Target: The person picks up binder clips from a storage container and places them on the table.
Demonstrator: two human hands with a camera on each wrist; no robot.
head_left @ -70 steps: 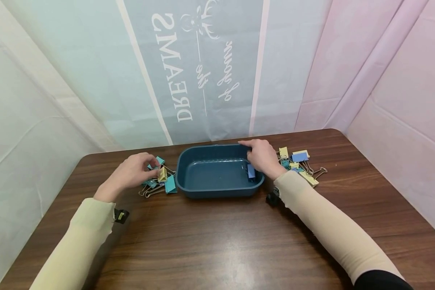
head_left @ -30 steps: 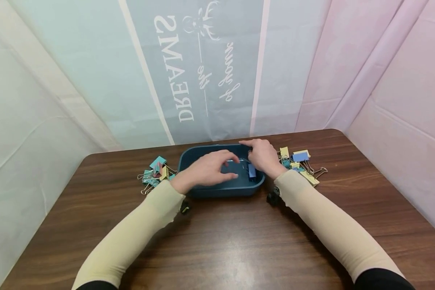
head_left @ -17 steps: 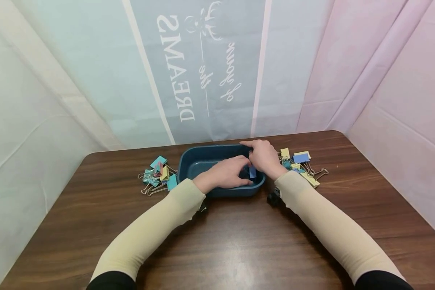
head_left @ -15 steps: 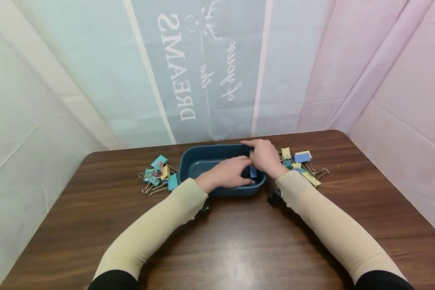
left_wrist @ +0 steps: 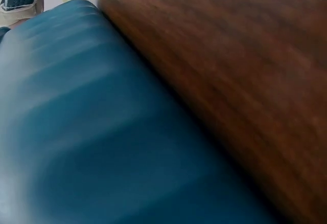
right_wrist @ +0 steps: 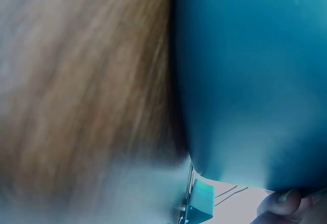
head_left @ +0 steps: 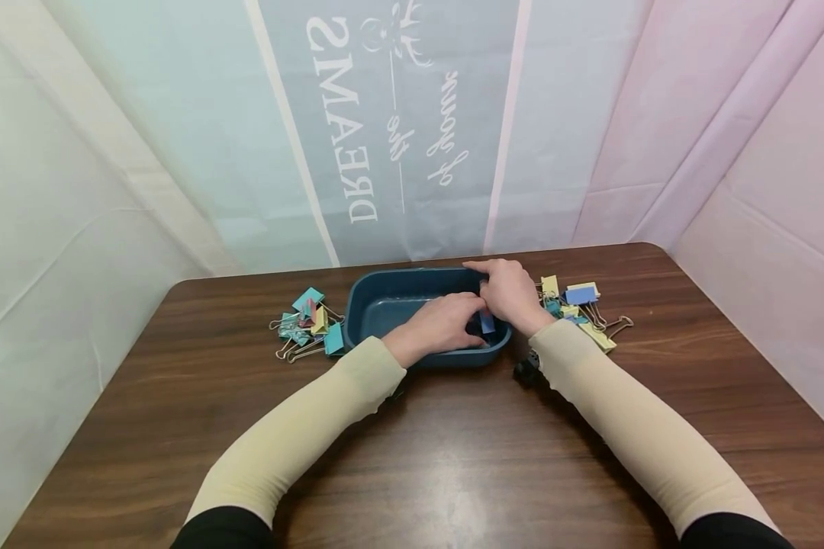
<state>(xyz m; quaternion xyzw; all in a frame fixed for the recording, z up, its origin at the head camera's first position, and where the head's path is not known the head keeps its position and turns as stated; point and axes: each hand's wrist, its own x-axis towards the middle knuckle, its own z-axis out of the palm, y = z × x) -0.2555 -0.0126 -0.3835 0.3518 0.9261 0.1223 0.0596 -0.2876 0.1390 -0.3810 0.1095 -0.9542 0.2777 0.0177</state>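
In the head view a dark blue plastic tray stands on the table. My left hand reaches into its right end, thumb and fingers bent about a blue binder clip; the fingers' far sides are hidden. Beside it my right hand grips the tray's right rim, index finger stretched along the far edge. The two hands overlap near the clip in this view. In the right wrist view some right-hand fingers show at the tray's edge. The left wrist view has only the tray's outer wall close up.
Left of the tray lies a heap of teal, yellow and red binder clips, right against its wall. Another heap, yellow, blue and teal, lies to the right. The wooden table ends at a hanging printed cloth.
My left hand has moved right, from the left heap across the tray to the blue clip, and has stayed there for the last half second. The right hand keeps its place at the rim.
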